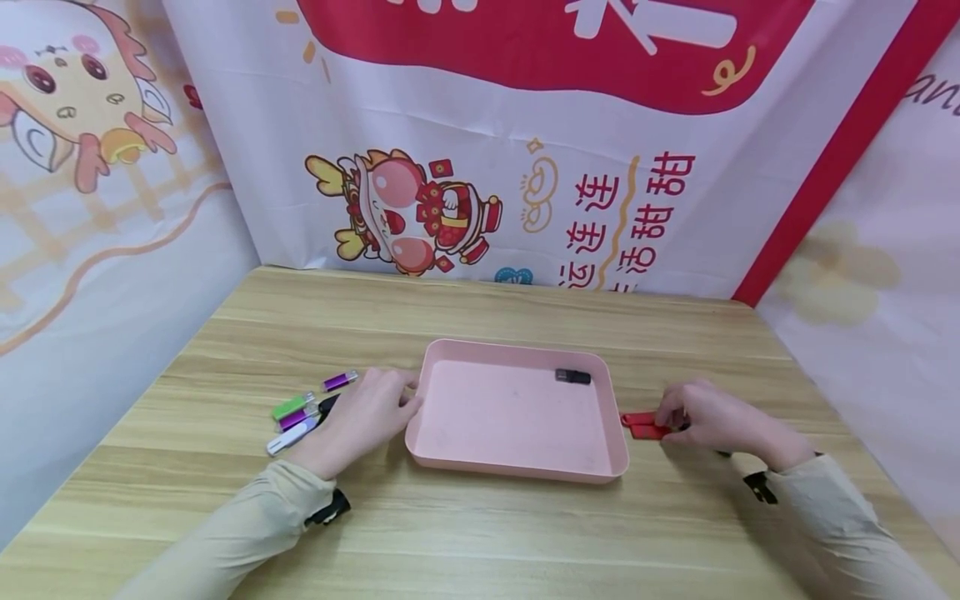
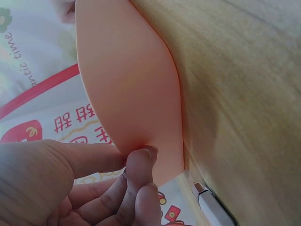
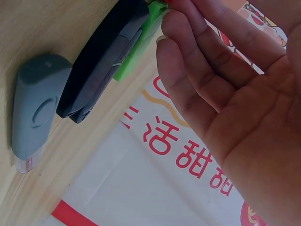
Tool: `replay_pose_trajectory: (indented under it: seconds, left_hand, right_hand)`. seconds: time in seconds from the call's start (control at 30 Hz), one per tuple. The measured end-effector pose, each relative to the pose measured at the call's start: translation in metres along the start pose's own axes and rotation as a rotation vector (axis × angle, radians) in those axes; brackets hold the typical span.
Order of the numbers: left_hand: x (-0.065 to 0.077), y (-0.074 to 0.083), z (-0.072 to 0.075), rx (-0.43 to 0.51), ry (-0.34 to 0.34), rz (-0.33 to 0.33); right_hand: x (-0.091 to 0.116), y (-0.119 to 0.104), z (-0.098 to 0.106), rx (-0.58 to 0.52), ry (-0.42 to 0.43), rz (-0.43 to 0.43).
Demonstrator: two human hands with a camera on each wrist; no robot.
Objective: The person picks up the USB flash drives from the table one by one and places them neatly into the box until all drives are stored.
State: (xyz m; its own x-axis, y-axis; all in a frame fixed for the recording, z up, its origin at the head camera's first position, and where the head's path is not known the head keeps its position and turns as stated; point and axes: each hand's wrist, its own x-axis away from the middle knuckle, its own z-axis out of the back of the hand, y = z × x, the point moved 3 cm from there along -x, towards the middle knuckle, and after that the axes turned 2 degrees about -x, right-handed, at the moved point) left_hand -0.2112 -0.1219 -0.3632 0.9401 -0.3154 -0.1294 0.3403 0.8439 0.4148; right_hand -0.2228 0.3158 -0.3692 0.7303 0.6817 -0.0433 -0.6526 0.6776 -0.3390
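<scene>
A shallow pink tray (image 1: 517, 417) lies mid-table. At its left wall, my left hand (image 1: 375, 412) holds the rim between thumb and curled index finger (image 2: 140, 169). A black USB flash drive (image 1: 573, 377) with a metal plug lies inside the tray, near the far right corner. To the right of the tray, my right hand (image 1: 708, 417) pinches one of the red USB flash drives (image 1: 647, 432). In the right wrist view only a sliver of red shows at the fingertips. Beside that hand lie black (image 3: 101, 61), green (image 3: 136, 52) and grey (image 3: 40, 103) USB flash drives.
Left of the tray lie several more USB flash drives: purple (image 1: 339, 382), green (image 1: 291, 406) and white (image 1: 291, 436), some partly behind the left hand. Printed cloth (image 1: 450, 108) hangs along the wooden table's (image 1: 510, 542) back and sides.
</scene>
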Motion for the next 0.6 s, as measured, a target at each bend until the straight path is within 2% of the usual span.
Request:
replay_pose_trajectory:
  seconds: [0.6]
  left_hand:
    - [0.0015,0.0015,-0.0004,0.003,0.001,0.008]
  right_hand:
    - [-0.002,-0.0061,-0.0025,0.035,-0.027,-0.02]
